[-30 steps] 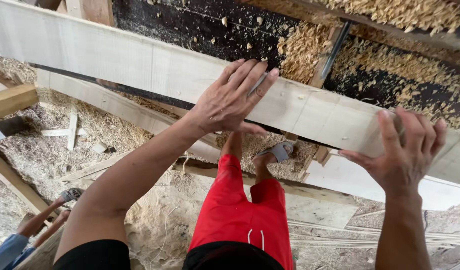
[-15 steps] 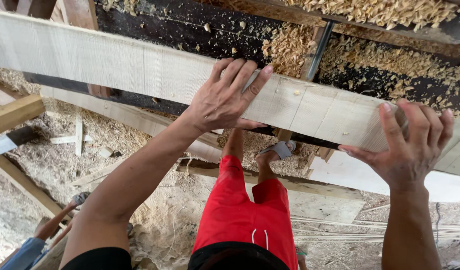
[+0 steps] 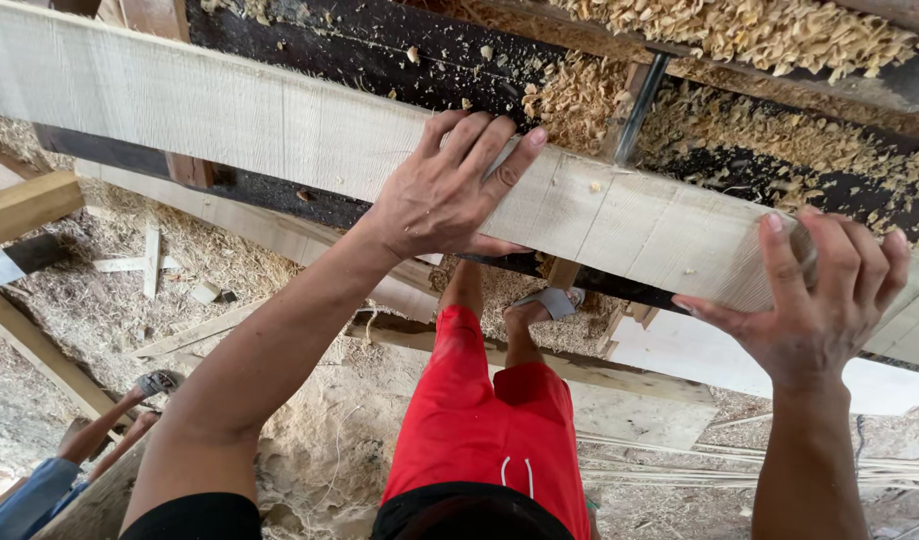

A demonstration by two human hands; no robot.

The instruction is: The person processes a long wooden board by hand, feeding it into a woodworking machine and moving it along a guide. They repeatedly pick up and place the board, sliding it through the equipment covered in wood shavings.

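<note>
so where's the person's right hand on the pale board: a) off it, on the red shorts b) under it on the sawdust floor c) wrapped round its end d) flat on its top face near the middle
c: the right hand curls its fingers round the end of the pale board, while the left hand lies flat on its face.

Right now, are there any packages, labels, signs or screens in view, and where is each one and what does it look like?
None in view: no package, label, sign or screen shows.
Only a pale wooden plank under the left hand and the right hand, on a dark machine bed strewn with wood shavings.
</note>
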